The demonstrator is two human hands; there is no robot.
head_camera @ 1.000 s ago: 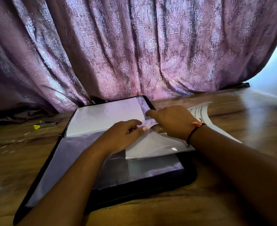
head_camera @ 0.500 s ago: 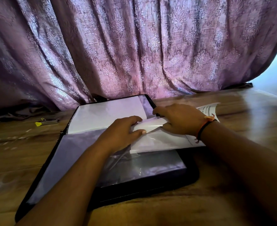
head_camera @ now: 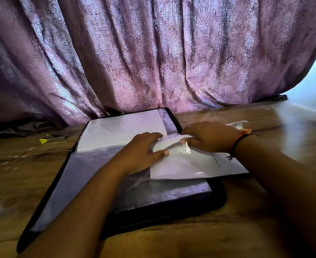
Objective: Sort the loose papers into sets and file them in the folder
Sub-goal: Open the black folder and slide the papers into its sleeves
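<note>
Over at nine o'clock from the folder (head_camera: 162,213), a small yellow-tipped object (head_camera: 52,139) lies on the wooden surface (head_camera: 14,183); I cannot make out what it is. The black zip folder lies open and flat on the surface in front of the person. A white sheet (head_camera: 120,131) lies flat in the folder's twelve o'clock half, and shiny clear sleeves (head_camera: 153,190) cover the six o'clock half. The left hand (head_camera: 144,149) comes in from seven o'clock and grasps the nine o'clock end of the papers (head_camera: 194,164), with its thumb laid on top and its fingers curled over the far edge. The papers rest across the middle of the folder and jut out past its three o'clock edge, over the surface. A bit of clear plastic is bunched up on them near the right thumb. The right hand (head_camera: 209,138), reaching in from four o'clock, clasps the papers' far edge just beside the left hand, fingers bent and thumb pressed down. A dark and orange wristband (head_camera: 237,144) circles that wrist. Behind it all, at twelve o'clock, hangs a patterned purple curtain (head_camera: 153,53).
</note>
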